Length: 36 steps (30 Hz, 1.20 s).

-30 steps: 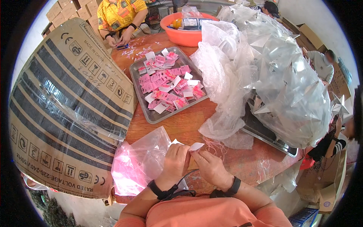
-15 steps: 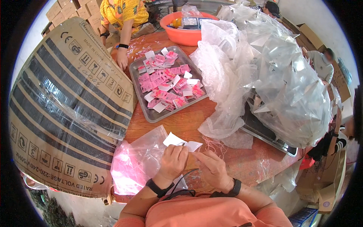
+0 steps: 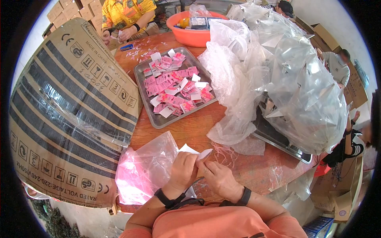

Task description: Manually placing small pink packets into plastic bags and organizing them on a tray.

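A folded white card (image 3: pixel 204 154) is pinched between my two hands at the near side of the table. My left hand (image 3: pixel 183 171) has its fingers curled round the card's left part. The fingertips of my right hand (image 3: pixel 219 179) press on its right part, close against the left hand. The fingers hide most of the card. Beside my left hand lies a clear plastic bag (image 3: pixel 158 152) with pink contents. Pale pink strands (image 3: pixel 224 154) are scattered just beyond my right hand.
A metal tray (image 3: pixel 158 125) holds many pink-and-white cards (image 3: pixel 170 85). A big carton (image 3: pixel 75 115) stands left. Clear plastic bags (image 3: pixel 297 87) pile up right, over a dark tray (image 3: pixel 274 133). Beyond are an orange basin (image 3: pixel 190 37), a blue tool (image 3: pixel 126 47) and a co-worker (image 3: pixel 129 16).
My right hand has come in to the card, which is now more folded and covered. Across the table, the co-worker's hand has drawn back from beside the tray, and both hands are together.
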Tool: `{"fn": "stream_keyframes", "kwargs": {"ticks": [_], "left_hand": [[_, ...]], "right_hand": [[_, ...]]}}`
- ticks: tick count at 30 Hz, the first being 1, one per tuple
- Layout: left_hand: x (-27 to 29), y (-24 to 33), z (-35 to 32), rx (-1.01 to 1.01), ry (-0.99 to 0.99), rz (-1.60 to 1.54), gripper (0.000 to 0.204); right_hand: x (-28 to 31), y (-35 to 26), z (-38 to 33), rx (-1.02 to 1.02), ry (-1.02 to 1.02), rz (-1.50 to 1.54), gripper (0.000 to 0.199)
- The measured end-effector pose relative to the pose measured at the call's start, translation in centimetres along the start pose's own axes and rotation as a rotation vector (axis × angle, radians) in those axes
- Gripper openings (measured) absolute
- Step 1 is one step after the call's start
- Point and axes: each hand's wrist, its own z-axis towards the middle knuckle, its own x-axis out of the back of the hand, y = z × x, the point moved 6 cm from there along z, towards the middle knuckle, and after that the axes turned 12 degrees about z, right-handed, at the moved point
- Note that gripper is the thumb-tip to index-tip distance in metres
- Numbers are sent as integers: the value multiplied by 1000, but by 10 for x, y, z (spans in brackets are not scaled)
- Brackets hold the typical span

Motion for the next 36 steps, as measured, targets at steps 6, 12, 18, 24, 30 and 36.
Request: {"fn": "stream_keyframes", "kwargs": {"ticks": [6,12,18,24,30,36], "left_hand": [[-16,-23,-12,750,-164,-634,15],[-25,-25,-18,806,-239,-661,12],[-1,-20,5,822,-31,-1112,4],[-4,-34,7,767,-132,-855,9],[17,-39,7,720,164,-663,8],[62,26,22,-157,131,-195,14]], "right_hand": [[31,19,-1,-69,260,147,30],[38,34,28,-413,275,501,10],[28,51,29,-420,262,545,8],[23,31,41,-249,177,474,12],[26,43,27,-276,250,617,14],[20,68,5,-661,262,1173,19]]}}
